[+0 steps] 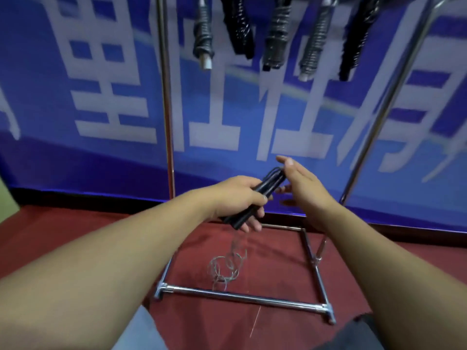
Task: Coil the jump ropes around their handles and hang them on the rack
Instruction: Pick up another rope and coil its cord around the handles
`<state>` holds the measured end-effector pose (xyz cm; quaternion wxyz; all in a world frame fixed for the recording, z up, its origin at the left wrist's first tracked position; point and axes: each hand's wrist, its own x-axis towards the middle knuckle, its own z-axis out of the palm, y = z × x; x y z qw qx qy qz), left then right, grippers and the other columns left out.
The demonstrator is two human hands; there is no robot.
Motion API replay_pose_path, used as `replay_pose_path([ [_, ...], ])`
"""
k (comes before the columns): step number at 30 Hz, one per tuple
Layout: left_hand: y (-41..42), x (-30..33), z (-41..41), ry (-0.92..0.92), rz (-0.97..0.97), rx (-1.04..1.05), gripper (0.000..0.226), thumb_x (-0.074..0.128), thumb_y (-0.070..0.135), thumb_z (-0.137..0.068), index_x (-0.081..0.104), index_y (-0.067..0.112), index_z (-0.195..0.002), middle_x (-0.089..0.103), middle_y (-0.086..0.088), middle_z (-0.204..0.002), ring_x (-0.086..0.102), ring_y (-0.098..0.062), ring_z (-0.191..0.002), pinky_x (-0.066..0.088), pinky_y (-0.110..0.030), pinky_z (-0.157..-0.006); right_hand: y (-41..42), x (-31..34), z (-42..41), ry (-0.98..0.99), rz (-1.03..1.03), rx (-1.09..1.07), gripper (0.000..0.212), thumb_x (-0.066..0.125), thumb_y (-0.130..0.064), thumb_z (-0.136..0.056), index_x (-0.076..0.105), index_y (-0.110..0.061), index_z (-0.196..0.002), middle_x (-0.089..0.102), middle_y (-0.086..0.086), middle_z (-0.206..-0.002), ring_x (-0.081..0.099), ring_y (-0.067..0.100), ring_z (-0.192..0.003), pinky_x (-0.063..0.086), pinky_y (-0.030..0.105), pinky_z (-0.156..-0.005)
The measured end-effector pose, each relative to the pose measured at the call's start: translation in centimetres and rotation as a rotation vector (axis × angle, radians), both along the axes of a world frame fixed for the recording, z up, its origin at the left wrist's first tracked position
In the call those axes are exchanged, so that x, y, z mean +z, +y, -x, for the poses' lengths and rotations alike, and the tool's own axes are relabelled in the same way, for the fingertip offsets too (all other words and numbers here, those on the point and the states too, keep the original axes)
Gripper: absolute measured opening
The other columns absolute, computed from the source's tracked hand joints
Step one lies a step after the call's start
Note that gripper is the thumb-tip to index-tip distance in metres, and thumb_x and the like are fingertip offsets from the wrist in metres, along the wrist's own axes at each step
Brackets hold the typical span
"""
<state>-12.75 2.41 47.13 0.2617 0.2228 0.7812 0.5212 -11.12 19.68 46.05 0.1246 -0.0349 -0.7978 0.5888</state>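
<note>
A blue banner (75, 152) with large white characters filled the background, standing behind a red carpet (63, 236). In front of it stood a chrome rack (165, 102), its uprights rising out of frame and its base bars forming a square on the carpet. Five coiled jump ropes (274, 34) hung side by side from the top of the rack, each wound around its handles, some grey and some black.

Lower down, the left hand (237, 198) gripped a pair of black handles (249, 200) held together, fingers and thumb curled round them, the bundle tilted up toward the right. The right hand (300, 183) was open, fingers straight, its palm just beside the upper end of the handles. A thin grey rope (227, 267) trailed from below the left hand and lay in loose loops on the carpet inside the rack's base.
</note>
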Motion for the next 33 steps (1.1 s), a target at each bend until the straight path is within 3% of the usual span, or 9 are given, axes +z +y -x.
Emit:
replay_pose_path([
  [3,0.8,0.6,-1.0,0.021,0.007,-0.039,0.022,0.047,0.009,-0.102,0.051,0.003,-0.122,0.061,-0.007,-0.078,0.068,-0.022,-0.059,0.054,-0.029,-0.051,0.2,2.1,-0.6,0.037,-0.088,-0.066,0.036,0.039,-0.045,-0.104,0.071,-0.030,-0.110,0.063,-0.013,-0.099,0.058,0.003,-0.083,0.047,0.028,-0.081],
  [6,0.6,0.4,-1.9,0.048,0.032,-0.066,0.009,0.050,0.009,-0.102,0.055,0.008,-0.109,0.062,-0.008,-0.080,0.067,-0.019,-0.057,0.053,-0.026,-0.048,0.3,2.7,-1.9,-0.019,-0.274,0.011,0.041,0.046,-0.044,-0.102,0.077,-0.022,-0.085,0.071,-0.002,-0.083,0.061,0.012,-0.078,0.048,0.033,-0.077],
  [9,-1.0,0.3,-1.5,0.111,0.119,-0.099,0.008,0.060,0.012,-0.098,0.061,0.006,-0.104,0.068,-0.008,-0.083,0.066,-0.019,-0.060,0.053,-0.031,-0.058,0.8,2.7,-3.6,-0.142,-0.523,0.135,0.050,0.047,-0.054,-0.098,0.073,-0.014,-0.083,0.072,0.007,-0.077,0.058,0.015,-0.069,0.050,0.037,-0.076],
  [14,-2.7,0.4,0.2,0.272,0.188,0.005,0.021,0.082,0.021,-0.081,0.070,0.017,-0.098,0.074,-0.002,-0.074,0.067,-0.018,-0.066,0.051,-0.031,-0.067,1.0,1.5,-4.3,-0.181,-0.285,0.317,0.028,0.051,-0.033,-0.102,0.068,-0.012,-0.093,0.051,-0.001,-0.064,0.044,0.014,-0.058,0.038,0.026,-0.057],
  [19,-2.3,-0.2,2.0,0.522,0.182,0.406,0.037,0.085,0.047,-0.071,0.068,0.029,-0.098,0.070,0.011,-0.092,0.066,-0.010,-0.085,0.051,-0.029,-0.077,0.3,1.3,-2.6,-0.082,-0.107,0.065,0.025,0.052,-0.023,-0.102,0.065,-0.010,-0.084,0.054,0.001,-0.063,0.045,0.014,-0.050,0.045,0.028,-0.056],
  [22,-1.9,-0.3,2.9,0.254,-0.088,0.681,0.064,0.080,0.042,-0.080,0.051,0.022,-0.134,0.060,0.002,-0.123,0.060,-0.018,-0.107,0.049,-0.031,-0.093,0.0,1.5,-1.6,-0.099,0.197,-0.094,0.030,0.052,-0.022,-0.103,0.058,-0.010,-0.076,0.052,0.005,-0.062,0.043,0.015,-0.048,0.046,0.032,-0.056],
  [25,-1.4,-0.1,2.7,-0.190,-0.269,0.564,0.071,0.074,0.046,-0.085,0.046,0.016,-0.143,0.061,-0.009,-0.128,0.063,-0.025,-0.111,0.052,-0.039,-0.095,-0.6,1.8,-1.3,-0.116,0.417,-0.103,0.026,0.052,-0.022,-0.103,0.058,-0.011,-0.080,0.054,0.003,-0.061,0.043,0.014,-0.049,0.045,0.031,-0.054],
  [29,-0.2,0.2,1.3,-0.146,-0.328,0.399,0.033,0.063,0.046,-0.094,0.065,0.017,-0.110,0.072,-0.008,-0.113,0.068,-0.024,-0.106,0.052,-0.044,-0.097,-2.1,1.2,-2.2,-0.168,0.404,0.051,0.026,0.050,-0.027,-0.103,0.061,-0.013,-0.084,0.058,0.002,-0.067,0.042,0.011,-0.049,0.036,0.027,-0.050],
  [33,-0.7,1.4,1.0,-0.190,-0.649,0.438,0.019,0.053,0.026,-0.103,0.063,0.010,-0.108,0.074,-0.010,-0.103,0.072,-0.025,-0.093,0.060,-0.039,-0.082,-3.5,-0.3,-3.6,-0.199,0.382,0.275,0.034,0.040,-0.025,-0.106,0.068,-0.005,-0.104,0.063,0.008,-0.072,0.042,0.014,-0.050,0.035,0.027,-0.050],
])
